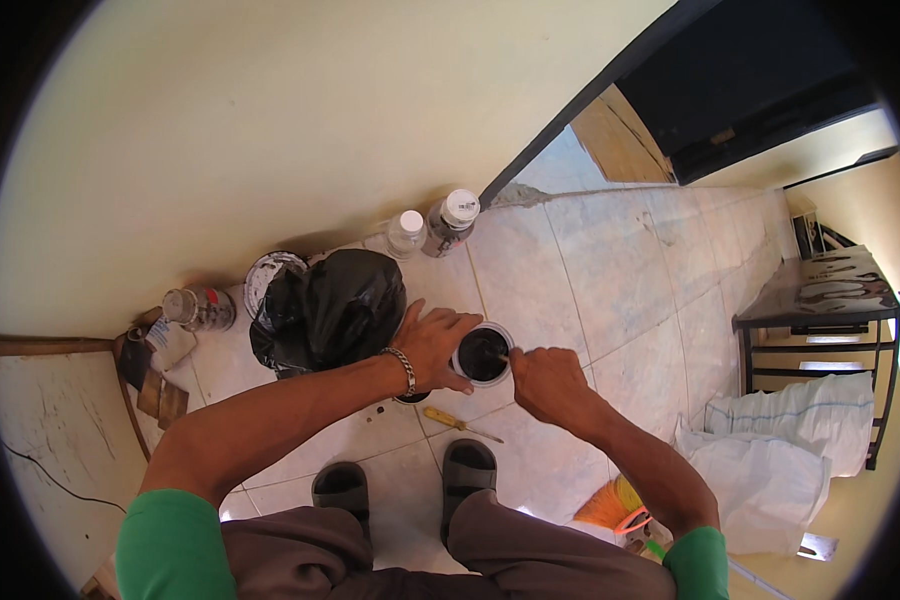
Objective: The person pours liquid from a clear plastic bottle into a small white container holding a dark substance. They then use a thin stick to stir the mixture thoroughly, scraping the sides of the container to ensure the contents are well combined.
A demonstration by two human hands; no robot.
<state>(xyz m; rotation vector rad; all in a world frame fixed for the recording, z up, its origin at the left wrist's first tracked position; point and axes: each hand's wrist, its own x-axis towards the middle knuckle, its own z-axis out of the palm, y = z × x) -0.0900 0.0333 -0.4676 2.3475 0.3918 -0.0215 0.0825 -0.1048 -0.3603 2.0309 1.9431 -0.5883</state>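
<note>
While the person crouched over the tiled floor [610, 290], the step in hand appeared to be stirring the dark contents of a small open can [483, 354], which stood on the floor just ahead of the sandalled feet.

Largest items first: a pale wall [270, 130] bounded the work area, and white sacks [790, 440] lay well apart at the right, beside a dark metal rack [820, 320]. A black plastic bag [332, 308] sat just left of the can, with a white-rimmed pail [267, 275] behind it.

Containers: two clear bottles with white caps [432, 226] stood against the wall, and a clear jar [200, 308] lay on its side further left. Label details were too small to tell.

The left hand [432, 345], with a metal bracelet at the wrist, wrapped the can's side, fingers curled against its wall to steady it. The right hand [545, 380] was closed around a thin stick [500, 355] whose tip entered the can.

A yellow-handled screwdriver [455, 420] lay on the floor near the can, untouched.

Judged from this position, continued stirring would call for a firm left-hand brace, so the can did not tip or slide on the smooth tile.
</note>
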